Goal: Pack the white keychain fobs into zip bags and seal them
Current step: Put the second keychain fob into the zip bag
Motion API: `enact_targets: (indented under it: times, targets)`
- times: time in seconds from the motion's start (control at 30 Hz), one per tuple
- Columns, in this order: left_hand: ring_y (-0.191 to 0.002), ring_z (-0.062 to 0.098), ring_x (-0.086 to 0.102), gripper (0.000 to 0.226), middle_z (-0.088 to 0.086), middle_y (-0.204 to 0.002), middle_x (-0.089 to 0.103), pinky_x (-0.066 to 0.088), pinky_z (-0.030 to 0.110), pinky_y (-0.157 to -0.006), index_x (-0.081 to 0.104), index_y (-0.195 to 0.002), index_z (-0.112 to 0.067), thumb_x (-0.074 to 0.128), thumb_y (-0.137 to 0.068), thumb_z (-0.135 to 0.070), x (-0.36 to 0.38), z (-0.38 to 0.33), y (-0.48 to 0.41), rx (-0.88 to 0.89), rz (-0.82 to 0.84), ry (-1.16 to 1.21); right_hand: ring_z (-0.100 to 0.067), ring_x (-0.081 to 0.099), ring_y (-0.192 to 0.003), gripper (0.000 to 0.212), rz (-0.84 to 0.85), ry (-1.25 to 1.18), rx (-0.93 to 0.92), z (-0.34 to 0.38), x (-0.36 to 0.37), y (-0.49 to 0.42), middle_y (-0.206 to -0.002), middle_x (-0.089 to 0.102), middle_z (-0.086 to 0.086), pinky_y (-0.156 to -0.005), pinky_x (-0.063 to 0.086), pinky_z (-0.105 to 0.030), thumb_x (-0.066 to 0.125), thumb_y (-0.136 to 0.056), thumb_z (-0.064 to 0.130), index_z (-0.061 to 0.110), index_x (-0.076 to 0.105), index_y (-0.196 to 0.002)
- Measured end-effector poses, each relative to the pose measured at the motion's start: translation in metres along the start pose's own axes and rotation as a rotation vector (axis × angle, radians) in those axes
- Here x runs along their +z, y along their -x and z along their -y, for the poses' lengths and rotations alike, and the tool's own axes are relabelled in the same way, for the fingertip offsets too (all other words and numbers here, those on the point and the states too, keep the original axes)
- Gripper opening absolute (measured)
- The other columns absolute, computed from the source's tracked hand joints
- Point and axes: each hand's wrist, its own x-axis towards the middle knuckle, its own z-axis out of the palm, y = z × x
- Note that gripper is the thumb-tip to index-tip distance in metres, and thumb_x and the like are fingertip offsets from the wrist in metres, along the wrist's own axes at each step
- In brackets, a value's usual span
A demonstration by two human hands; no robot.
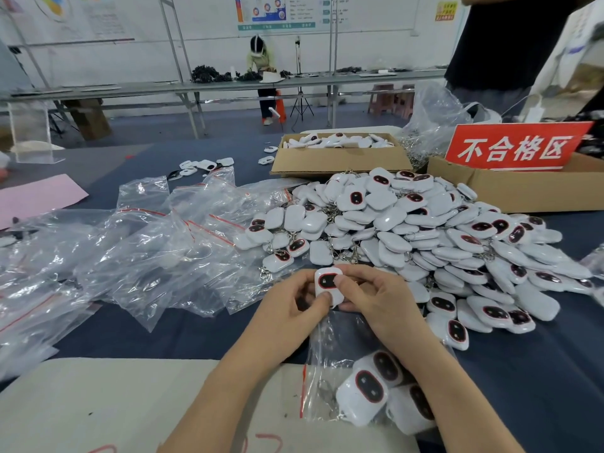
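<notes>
Both my hands hold one white keychain fob (327, 282) with a black, red-rimmed oval face, just in front of the big fob pile (425, 230). My left hand (295, 308) grips its lower left edge with the thumb on its front. My right hand (376, 297) pinches its right side, thumb on the face. Under my right forearm lies a zip bag (322, 364) with three fobs (376, 387) in it, its red-striped mouth at the left. Empty zip bags (147, 243) lie heaped to the left.
A cardboard box of fobs (340, 156) stands behind the pile. A second box (510, 191) with a red sign (516, 147) sits at the right. Pink paper (36, 197) lies far left, a beige sheet (98, 403) near me. A person in black (503, 44) stands at the right.
</notes>
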Motion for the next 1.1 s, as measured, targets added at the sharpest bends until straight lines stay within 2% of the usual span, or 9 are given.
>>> enact_targets:
  times: [0.1, 0.2, 0.43, 0.57, 0.67, 0.73, 0.8, 0.9, 1.1]
  targets:
    - [-0.083, 0.005, 0.064, 0.022, -0.013, -0.090, 0.071, 0.055, 0.022, -0.077, 0.066, -0.109, -0.046, 0.064, -0.091, -0.033, 0.000, 0.001, 0.000, 0.000, -0.013, 0.020, -0.017, 0.075, -0.089, 0.019, 0.033, -0.009, -0.003, 0.000, -0.002, 0.000, -0.095, 0.078, 0.002, -0.076, 0.061, -0.024, 0.070, -0.092, 0.018, 0.033, 0.074, -0.102]
    - [-0.086, 0.017, 0.065, 0.021, -0.010, -0.092, 0.071, 0.056, 0.035, -0.081, 0.066, -0.108, -0.043, 0.064, -0.088, -0.036, 0.000, 0.002, 0.001, -0.013, -0.021, 0.017, -0.018, 0.075, -0.091, 0.018, 0.049, -0.011, 0.007, -0.001, -0.002, 0.000, -0.097, 0.078, 0.001, -0.080, 0.061, -0.028, 0.070, -0.092, 0.017, 0.029, 0.074, -0.104]
    - [-0.089, 0.023, 0.064, 0.022, -0.007, -0.093, 0.071, 0.055, 0.047, -0.084, 0.065, -0.107, -0.046, 0.062, -0.086, -0.041, 0.002, 0.004, -0.002, -0.020, -0.031, 0.002, -0.019, 0.075, -0.089, 0.020, 0.049, -0.021, 0.015, -0.001, -0.002, -0.001, -0.094, 0.079, 0.001, -0.079, 0.061, -0.026, 0.071, -0.091, 0.019, 0.037, 0.078, -0.095]
    - [-0.088, 0.017, 0.066, 0.023, -0.011, -0.096, 0.072, 0.057, 0.040, -0.083, 0.064, -0.110, -0.048, 0.062, -0.089, -0.039, 0.003, 0.005, -0.003, -0.024, -0.042, -0.034, -0.018, 0.075, -0.088, 0.020, 0.047, -0.022, 0.017, -0.001, -0.003, -0.002, -0.094, 0.078, 0.002, -0.078, 0.061, -0.026, 0.070, -0.092, 0.021, 0.039, 0.077, -0.096]
    - [-0.093, 0.001, 0.067, 0.022, -0.021, -0.100, 0.071, 0.053, 0.018, -0.080, 0.062, -0.115, -0.045, 0.063, -0.097, -0.034, 0.003, 0.005, -0.003, 0.003, -0.132, -0.122, -0.014, 0.074, -0.083, 0.017, 0.037, 0.013, 0.003, -0.002, -0.002, -0.003, -0.092, 0.077, 0.005, -0.073, 0.059, -0.020, 0.067, -0.094, 0.019, 0.034, 0.070, -0.102]
    - [-0.095, -0.003, 0.065, 0.020, -0.020, -0.101, 0.070, 0.049, 0.012, -0.081, 0.064, -0.117, -0.037, 0.064, -0.098, -0.030, 0.003, 0.003, -0.003, 0.015, -0.232, -0.163, -0.013, 0.074, -0.083, 0.020, 0.043, 0.024, -0.006, -0.002, -0.001, -0.003, -0.096, 0.076, 0.007, -0.071, 0.058, -0.019, 0.068, -0.092, 0.020, 0.034, 0.067, -0.106]
    - [-0.096, -0.001, 0.062, 0.018, -0.019, -0.104, 0.065, 0.047, 0.013, -0.082, 0.066, -0.116, -0.030, 0.064, -0.099, -0.027, 0.002, -0.002, -0.002, 0.077, -0.278, -0.258, -0.014, 0.075, -0.088, 0.024, 0.064, -0.015, -0.032, 0.000, -0.001, -0.002, -0.101, 0.075, 0.007, -0.072, 0.059, -0.021, 0.072, -0.088, 0.028, 0.036, 0.067, -0.111]
    - [-0.094, 0.003, 0.060, 0.013, -0.016, -0.105, 0.057, 0.049, 0.021, -0.079, 0.069, -0.111, -0.024, 0.063, -0.099, -0.023, 0.004, -0.010, 0.002, 0.208, -0.271, -0.414, -0.015, 0.072, -0.097, 0.022, 0.065, -0.034, -0.097, 0.003, -0.005, 0.000, -0.104, 0.075, 0.003, -0.081, 0.059, -0.024, 0.073, -0.080, 0.033, 0.033, 0.072, -0.102]
    - [-0.083, 0.003, 0.056, 0.009, -0.019, -0.093, 0.051, 0.044, 0.017, -0.069, 0.072, -0.103, -0.020, 0.067, -0.096, -0.022, 0.005, -0.013, 0.006, 0.259, -0.312, -0.440, -0.019, 0.072, -0.099, 0.013, 0.075, -0.100, -0.094, 0.000, -0.005, 0.001, -0.100, 0.076, -0.006, -0.083, 0.057, -0.023, 0.072, -0.079, 0.027, 0.031, 0.075, -0.091]
